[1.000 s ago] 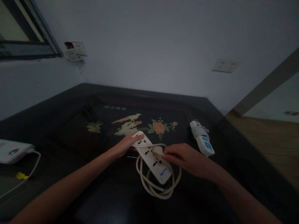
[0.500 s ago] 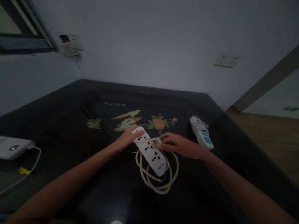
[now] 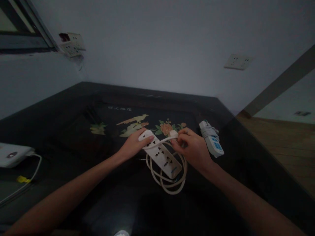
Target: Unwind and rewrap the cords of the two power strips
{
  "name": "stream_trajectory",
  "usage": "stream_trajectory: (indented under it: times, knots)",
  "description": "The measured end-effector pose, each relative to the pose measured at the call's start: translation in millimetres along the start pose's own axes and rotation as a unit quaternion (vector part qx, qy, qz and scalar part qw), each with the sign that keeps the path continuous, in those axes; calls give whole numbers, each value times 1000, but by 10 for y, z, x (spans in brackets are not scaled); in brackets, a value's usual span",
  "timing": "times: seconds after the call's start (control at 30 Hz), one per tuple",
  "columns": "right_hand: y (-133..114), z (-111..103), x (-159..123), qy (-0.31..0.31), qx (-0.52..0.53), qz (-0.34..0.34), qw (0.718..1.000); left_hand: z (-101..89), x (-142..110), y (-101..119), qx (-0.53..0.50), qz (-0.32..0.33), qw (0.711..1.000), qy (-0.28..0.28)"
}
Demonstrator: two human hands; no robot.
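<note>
A white power strip (image 3: 161, 154) slants over the dark table, its sockets facing up. My left hand (image 3: 134, 142) grips its upper end, thumb on top and fingers round the far side. My right hand (image 3: 190, 144) pinches the white plug (image 3: 173, 134) and the cord beside it, just right of the strip. The strip's cord (image 3: 169, 190) crosses over the socket face near my left thumb and hangs in loose loops around and below the lower end.
On the right lies a second power strip (image 3: 214, 146) with blue sockets, its grey cord wound round it. A white box (image 3: 14, 154) with a cable sits at the left. The glossy black table (image 3: 110, 196) meets the wall, which carries an outlet plate (image 3: 237, 62).
My right hand has moved up and slightly right with the plug, turning it. The strip's lower end and the cord loops have shifted a little up and right.
</note>
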State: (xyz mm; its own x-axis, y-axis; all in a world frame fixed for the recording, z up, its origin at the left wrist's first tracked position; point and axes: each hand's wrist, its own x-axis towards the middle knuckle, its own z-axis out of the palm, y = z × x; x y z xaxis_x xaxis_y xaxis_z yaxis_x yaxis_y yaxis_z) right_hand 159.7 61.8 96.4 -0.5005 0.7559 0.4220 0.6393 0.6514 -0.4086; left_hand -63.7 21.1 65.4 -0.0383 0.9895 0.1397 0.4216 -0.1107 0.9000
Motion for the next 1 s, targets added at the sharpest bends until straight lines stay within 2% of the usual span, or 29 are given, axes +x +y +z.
stream_trajectory:
  times: [0.2,0.27,0.33,0.4,0.47,0.5,0.53,0.6,0.67,0.8,1.0]
  knots:
    - [7,146,-36,103,138,20,985,53,-14,-38,5,-10,1000,15]
    - [31,220,-43,128,226,70,963,66,-8,-58,12,-17,1000,11]
    - [72,277,-40,105,368,162,910,78,-3,-85,22,-22,999,7]
    - [134,292,-26,36,516,247,820,90,-1,-113,27,-25,999,6]
    - [208,258,-9,-38,619,289,729,98,-3,-133,27,-27,999,3]
    - [245,229,-4,-66,653,297,693,101,-5,-138,26,-27,999,1]
    - [279,199,-3,-88,678,301,665,103,-7,-142,26,-26,999,1]
    - [333,147,-13,-127,700,307,632,105,-10,-147,25,-25,999,2]
    - [357,117,-25,-160,695,310,628,104,-10,-156,25,-23,999,0]
    - [294,80,63,-194,668,300,653,100,3,-189,20,-19,999,-21]
    - [21,59,524,-109,660,207,714,112,6,-206,8,-10,995,-99]
